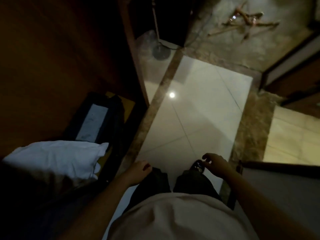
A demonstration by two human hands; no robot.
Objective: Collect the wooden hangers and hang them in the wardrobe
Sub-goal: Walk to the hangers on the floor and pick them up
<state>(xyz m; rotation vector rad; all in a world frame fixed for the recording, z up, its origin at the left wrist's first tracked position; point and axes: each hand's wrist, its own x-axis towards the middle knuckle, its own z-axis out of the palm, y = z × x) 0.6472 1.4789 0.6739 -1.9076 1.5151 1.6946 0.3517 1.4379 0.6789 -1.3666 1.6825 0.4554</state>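
Pile of wooden hangers (pixel 245 23) on far floor (pixel 199 115), well apart from both grips. Left grip (pixel 138 171) and right grip (pixel 215 164) loosely curled, empty.

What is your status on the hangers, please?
Left hand and right hand empty, fingers loosely curled. Hangers heaped far ahead, untouched. Only tiles between; stand base off to the left.

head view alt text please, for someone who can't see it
A pile of wooden hangers lies on the dim floor ahead, at the top of the view. The person stands on pale tiles looking down, left hand and right hand both empty, a white pillow at the left.
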